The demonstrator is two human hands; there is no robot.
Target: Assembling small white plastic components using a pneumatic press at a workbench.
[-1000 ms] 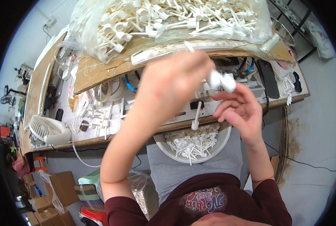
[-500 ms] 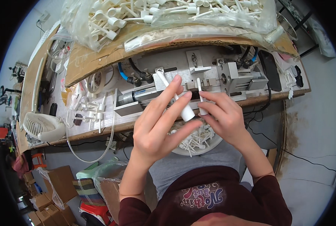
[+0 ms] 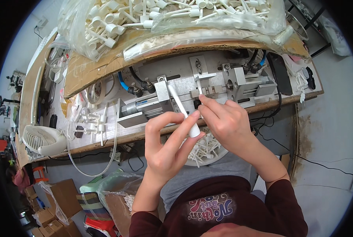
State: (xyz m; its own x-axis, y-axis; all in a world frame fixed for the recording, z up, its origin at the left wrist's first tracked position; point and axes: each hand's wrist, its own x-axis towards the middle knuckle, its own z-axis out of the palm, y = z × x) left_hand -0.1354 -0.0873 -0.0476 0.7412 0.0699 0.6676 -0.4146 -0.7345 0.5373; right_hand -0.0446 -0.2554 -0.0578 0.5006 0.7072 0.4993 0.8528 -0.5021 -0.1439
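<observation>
My left hand (image 3: 160,148) pinches a white ribbed cap with a long stem (image 3: 179,103), the cap toward me and the stem pointing away over the bench edge. My right hand (image 3: 226,122) grips a second, thinner white stem (image 3: 200,87) at the metal fixture (image 3: 212,91). Its far end reaches a small metal plate (image 3: 205,77), while its near end is hidden by my fingers. Whether it rests in the fixture I cannot tell. Below my hands, a round white bowl (image 3: 220,155) of small white stemmed parts sits over my lap.
A plastic bag (image 3: 220,26) heaped with white capped stems lies on cardboard (image 3: 93,71) over the bench. Metal cylinders (image 3: 143,104) with hoses flank the fixture. A white fan (image 3: 44,140), several loose white parts (image 3: 90,121) and a clear hose loop (image 3: 114,156) are at left; a black phone-like slab (image 3: 280,73) is at right.
My right hand has moved away from me and slightly left, bringing its stem to the fixture plate. My left hand has drawn back a little and closed its fingers around the cap.
</observation>
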